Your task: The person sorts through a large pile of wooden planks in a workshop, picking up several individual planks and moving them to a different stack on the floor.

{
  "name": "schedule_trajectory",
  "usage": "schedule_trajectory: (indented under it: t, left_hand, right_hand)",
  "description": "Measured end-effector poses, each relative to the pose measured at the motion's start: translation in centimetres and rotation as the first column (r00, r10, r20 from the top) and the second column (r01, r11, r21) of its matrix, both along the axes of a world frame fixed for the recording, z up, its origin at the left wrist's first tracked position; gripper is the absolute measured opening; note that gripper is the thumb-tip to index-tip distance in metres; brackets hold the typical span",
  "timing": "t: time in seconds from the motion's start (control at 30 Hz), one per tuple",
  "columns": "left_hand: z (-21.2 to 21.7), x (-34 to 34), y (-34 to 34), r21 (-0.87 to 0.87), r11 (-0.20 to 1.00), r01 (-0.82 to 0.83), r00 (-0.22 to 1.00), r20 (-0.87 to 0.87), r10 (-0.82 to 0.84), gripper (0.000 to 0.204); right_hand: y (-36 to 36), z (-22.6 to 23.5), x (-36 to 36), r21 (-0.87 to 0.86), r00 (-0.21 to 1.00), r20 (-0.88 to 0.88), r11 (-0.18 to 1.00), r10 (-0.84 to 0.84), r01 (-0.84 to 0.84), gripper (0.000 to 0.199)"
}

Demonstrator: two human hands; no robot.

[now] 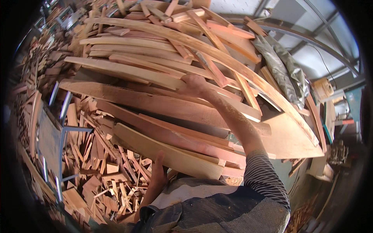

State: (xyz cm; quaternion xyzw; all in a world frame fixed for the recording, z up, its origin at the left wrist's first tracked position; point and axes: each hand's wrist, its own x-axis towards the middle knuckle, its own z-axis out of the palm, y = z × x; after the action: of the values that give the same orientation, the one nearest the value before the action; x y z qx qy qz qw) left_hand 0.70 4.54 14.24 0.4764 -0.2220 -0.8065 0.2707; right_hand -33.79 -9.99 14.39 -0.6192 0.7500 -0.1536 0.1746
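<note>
In the head view, the person carries a big armful of long wooden boards (163, 105) pressed against the chest, and the stack fills the middle of the picture. The boards lie with the long axis from about 10 o'clock to 4 o'clock. The right hand (194, 85) reaches over the top of the stack, toward 12 o'clock, and is closed on the edge of an upper board; the fingers are hidden behind it. The left hand (157, 173) is under the stack at 6 o'clock, palm pressed up on the lowest pale board (171, 155); how far it is open I cannot tell. Below, at 8 o'clock, lies a heap of small wood scraps (101, 171) beside a grey metal frame (62, 151).
</note>
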Motion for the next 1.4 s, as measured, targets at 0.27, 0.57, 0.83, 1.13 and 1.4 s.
schedule_trajectory:
  t: [0.27,0.57,0.83,1.13,1.4]
  left_hand:
    - [0.4,0.0,-0.3,0.053,0.998,0.045,0.999,0.019,-0.046,0.057]
    - [-0.8,0.8,0.1,0.009,1.0,0.025,1.0,-0.012,-0.025,0.054]
    - [-0.8,0.4,0.0,-0.01,1.0,-0.005,0.999,-0.035,0.004,0.058]
    - [-1.9,0.8,0.0,-0.013,0.998,0.059,0.998,0.016,-0.059,0.066]
    - [-1.9,0.9,-0.6,-0.195,0.98,0.043,0.999,-0.006,-0.045,0.064]
  right_hand:
    - [-0.1,-4.8,1.0,-0.187,0.987,0.101,0.977,0.125,-0.104,0.054]
    - [-4.8,-3.5,6.0,-0.087,0.999,0.053,0.996,0.001,0.004,0.053]
    - [-5.6,-6.1,3.9,-0.099,0.979,0.2,0.994,-0.022,0.042,0.05]
    - [-1.0,-0.2,4.8,-0.112,0.955,0.278,0.984,-0.1,0.135,0.038]
    - [5.8,1.5,0.3,-0.034,0.965,0.259,0.998,-0.043,0.054,0.035]
